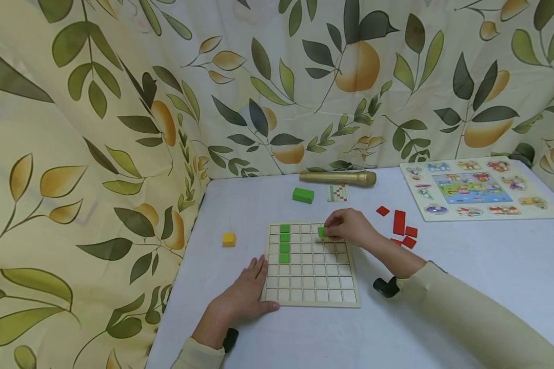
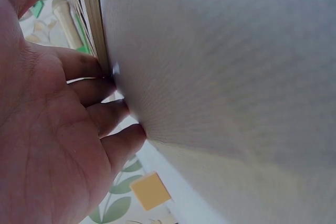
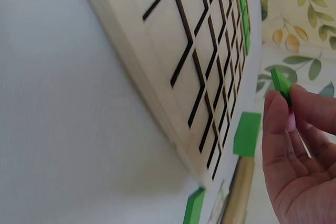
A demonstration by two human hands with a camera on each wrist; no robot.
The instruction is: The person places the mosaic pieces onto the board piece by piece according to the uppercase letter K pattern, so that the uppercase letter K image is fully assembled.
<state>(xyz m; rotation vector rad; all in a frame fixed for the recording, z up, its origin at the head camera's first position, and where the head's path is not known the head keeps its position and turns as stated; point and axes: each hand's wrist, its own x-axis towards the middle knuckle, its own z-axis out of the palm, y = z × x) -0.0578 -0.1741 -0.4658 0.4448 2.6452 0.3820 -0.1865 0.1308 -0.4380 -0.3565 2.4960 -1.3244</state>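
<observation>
Slippage is probably the main risk: the right hand (image 1: 350,228) has one small green tile (image 1: 321,232) by thumb and fingertips only, so a loose pinch could drop it. Let go off-centre, the tile would likely sit askew across the dividers of the grid board (image 1: 309,282); the fingers cover part of it, making misalignment easier. A push on the board could jog the four green tiles (image 1: 284,237) standing in its second column from the left. Lowering the hand carelessly might also knock the loose green piece (image 3: 194,208) just off the board's corner, seen in the right wrist view.

Pose: right forearm comes in from lower right, hand over the board's upper right, narrow pinch on the tile, which is held up near the top row; exact gap under it can't be told. Left hand (image 1: 248,289) holds nothing: fingers extended along the board's left edge, thumb out by the bottom edge. Seems to be steadying it; too little pressure could let the board slide. Red pieces (image 1: 399,222) right of the board, yellow block (image 1: 229,239) left, both on the tabletop (image 1: 323,338).
</observation>
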